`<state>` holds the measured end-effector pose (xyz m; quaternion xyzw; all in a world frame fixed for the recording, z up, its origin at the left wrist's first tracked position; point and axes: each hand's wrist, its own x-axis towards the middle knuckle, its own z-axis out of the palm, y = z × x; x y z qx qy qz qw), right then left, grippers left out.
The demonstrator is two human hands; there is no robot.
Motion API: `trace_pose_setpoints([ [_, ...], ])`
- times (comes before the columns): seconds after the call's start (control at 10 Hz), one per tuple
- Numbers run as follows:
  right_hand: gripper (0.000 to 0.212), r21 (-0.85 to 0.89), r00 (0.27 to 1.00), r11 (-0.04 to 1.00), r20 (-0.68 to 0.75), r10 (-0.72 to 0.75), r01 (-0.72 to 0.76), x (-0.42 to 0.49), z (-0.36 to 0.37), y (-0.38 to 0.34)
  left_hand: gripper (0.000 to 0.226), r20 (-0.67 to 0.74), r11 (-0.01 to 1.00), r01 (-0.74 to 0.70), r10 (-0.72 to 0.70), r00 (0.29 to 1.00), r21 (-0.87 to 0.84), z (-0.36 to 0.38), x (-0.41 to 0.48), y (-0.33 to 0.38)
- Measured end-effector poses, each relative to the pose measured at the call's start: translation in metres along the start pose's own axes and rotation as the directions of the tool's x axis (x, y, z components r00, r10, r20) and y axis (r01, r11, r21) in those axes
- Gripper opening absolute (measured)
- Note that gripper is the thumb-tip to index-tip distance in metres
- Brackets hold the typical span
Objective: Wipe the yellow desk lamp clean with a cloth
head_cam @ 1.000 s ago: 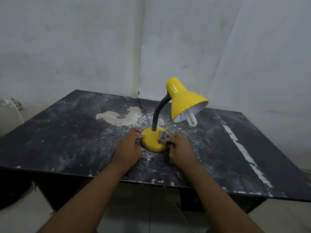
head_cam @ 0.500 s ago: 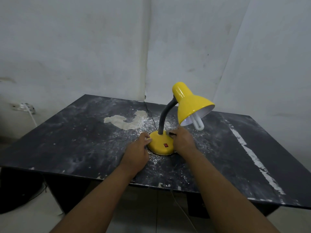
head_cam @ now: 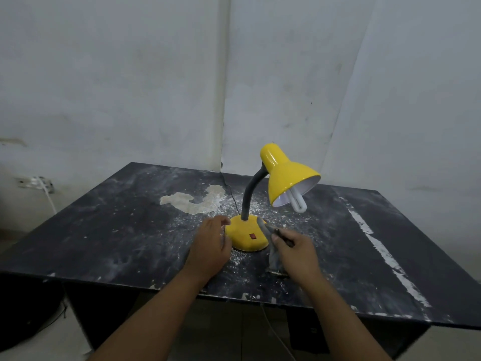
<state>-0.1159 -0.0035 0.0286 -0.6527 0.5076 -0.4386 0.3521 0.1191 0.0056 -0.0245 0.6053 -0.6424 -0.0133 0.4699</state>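
The yellow desk lamp point(head_cam: 283, 175) stands mid-table on a round yellow base point(head_cam: 243, 237) with a red switch, a grey flexible neck and a white bulb showing under the shade. My left hand point(head_cam: 212, 243) rests against the base's left side, fingers curled on its edge. My right hand point(head_cam: 292, 247) is just right of the base, shut on a grey cloth point(head_cam: 273, 254). The cloth runs from the base's right edge down under the hand onto the table.
The black table point(head_cam: 104, 230) is dusty, with white crumbs around the lamp, a beige patch point(head_cam: 192, 201) behind it and a white streak point(head_cam: 385, 256) on the right. The lamp's cord point(head_cam: 231, 194) runs back to the wall corner. A wall socket point(head_cam: 35, 183) sits at left.
My right hand has pulled back from the rear right of the base toward me, and the cloth shows beside it. My left hand stays at the base's left side.
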Motion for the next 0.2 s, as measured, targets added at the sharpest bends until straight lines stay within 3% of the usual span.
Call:
trace_pose_setpoints([
  [0.1,0.028,0.090,1.000,0.996,-0.004,-0.017,0.017,-0.015,-0.009,-0.011,0.028,-0.071,0.988,-0.022,0.011,0.997,-0.151,-0.001,-0.002,0.018],
  [0.2,0.030,0.092,0.995,0.991,-0.017,-0.094,0.095,-0.022,-0.010,-0.016,0.025,0.138,0.825,0.315,-0.283,0.949,-0.470,0.000,0.006,0.051],
])
